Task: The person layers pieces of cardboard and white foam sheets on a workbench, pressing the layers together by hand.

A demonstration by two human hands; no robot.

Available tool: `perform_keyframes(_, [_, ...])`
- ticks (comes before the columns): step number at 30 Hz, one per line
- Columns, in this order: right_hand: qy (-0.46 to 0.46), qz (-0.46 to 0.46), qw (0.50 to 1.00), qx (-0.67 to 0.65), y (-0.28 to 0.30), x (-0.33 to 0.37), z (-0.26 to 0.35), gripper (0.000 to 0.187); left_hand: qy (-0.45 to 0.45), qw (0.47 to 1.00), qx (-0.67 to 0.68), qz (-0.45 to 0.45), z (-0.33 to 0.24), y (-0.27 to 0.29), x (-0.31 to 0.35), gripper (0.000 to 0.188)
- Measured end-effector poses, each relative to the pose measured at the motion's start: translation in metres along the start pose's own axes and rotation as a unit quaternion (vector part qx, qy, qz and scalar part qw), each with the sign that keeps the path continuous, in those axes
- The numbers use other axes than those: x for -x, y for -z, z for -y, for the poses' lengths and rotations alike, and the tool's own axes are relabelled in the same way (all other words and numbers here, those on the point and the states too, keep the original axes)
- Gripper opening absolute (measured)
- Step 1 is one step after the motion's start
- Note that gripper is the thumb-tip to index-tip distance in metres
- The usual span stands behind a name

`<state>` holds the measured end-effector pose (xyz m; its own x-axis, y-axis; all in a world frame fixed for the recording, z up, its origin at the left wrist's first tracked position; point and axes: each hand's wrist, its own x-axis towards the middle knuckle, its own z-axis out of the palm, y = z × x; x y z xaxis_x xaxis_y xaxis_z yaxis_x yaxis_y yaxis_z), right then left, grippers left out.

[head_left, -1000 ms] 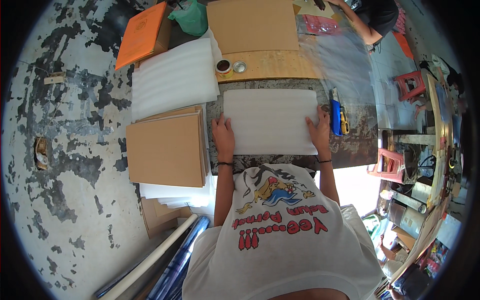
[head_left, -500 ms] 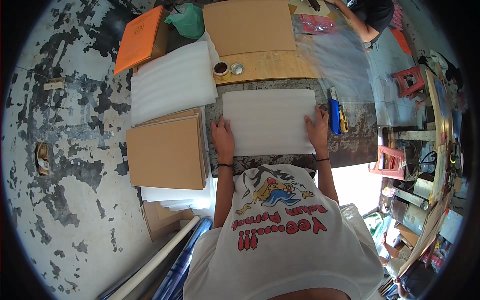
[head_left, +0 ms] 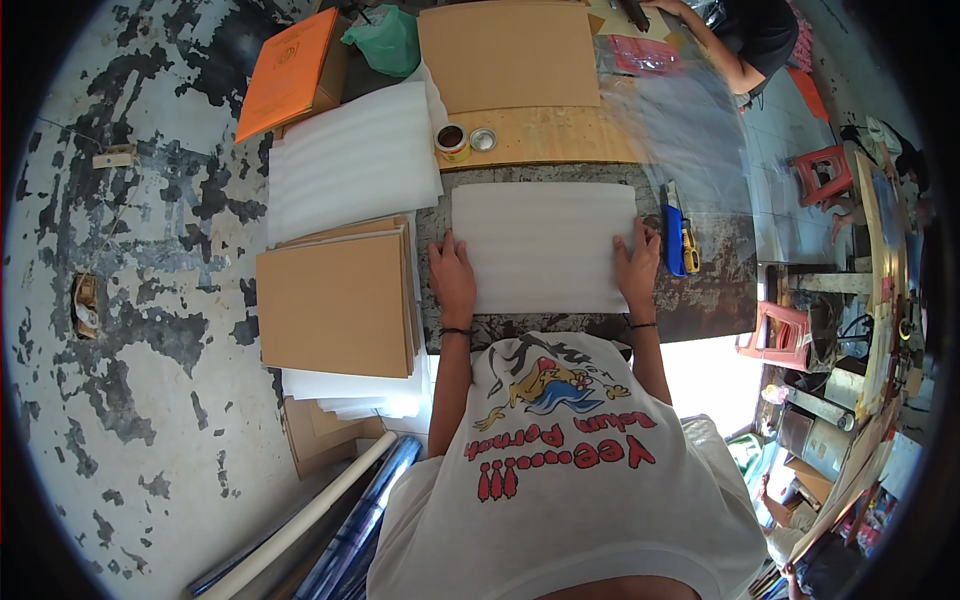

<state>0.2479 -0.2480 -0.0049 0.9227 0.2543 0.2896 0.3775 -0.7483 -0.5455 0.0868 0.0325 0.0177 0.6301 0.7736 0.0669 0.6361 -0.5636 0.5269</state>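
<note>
A white foam sheet lies flat on the dark, worn table in front of me, possibly with more layers under it. Along its left edge rests my left hand, fingers stretched forward and slightly apart. My right hand lies at the opposite edge, thumb on the foam and fingers spread toward the far corner. Neither hand grips anything. Just right of my right hand are a blue cutter knife and a yellow-handled cutter.
At left are stacked brown cardboard sheets and more white foam. Beyond the sheet stand an open tin, its lid and a large cardboard sheet. Clear plastic lies far right, near another person's arm.
The whole view has shifted slightly. Both hands stay at the foam sheet's sides, with no clear change in their grip.
</note>
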Motion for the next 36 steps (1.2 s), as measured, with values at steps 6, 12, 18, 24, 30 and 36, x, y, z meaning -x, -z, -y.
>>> perform_keyframes(6, [0.001, -0.006, 1.000, 0.012, -0.002, 0.002, 0.002, 0.057, -0.007, 1.000, 0.002, -0.005, 0.004, 0.000, 0.000, 0.038])
perform_keyframes(12, [0.019, -0.026, 0.999, 0.026, -0.002, 0.003, 0.004, 0.057, -0.013, 0.996, 0.084, 0.018, 0.015, 0.009, -0.011, 0.037])
perform_keyframes(18, [0.016, -0.018, 0.999, 0.023, -0.004, 0.002, 0.003, 0.058, -0.040, 0.992, 0.120, 0.006, 0.022, 0.006, -0.010, 0.036])
perform_keyframes(24, [0.021, -0.020, 0.999, 0.030, -0.002, 0.004, 0.004, 0.058, -0.039, 0.995, 0.094, 0.010, 0.014, 0.010, -0.005, 0.034])
perform_keyframes(30, [0.032, -0.029, 0.998, 0.048, -0.001, 0.005, 0.008, 0.055, -0.106, 0.993, -0.043, 0.040, 0.009, 0.008, -0.001, 0.034])
perform_keyframes(36, [0.030, -0.025, 0.995, 0.086, 0.000, 0.007, 0.011, 0.046, -0.135, 0.987, -0.083, 0.002, -0.009, 0.008, 0.013, 0.050])
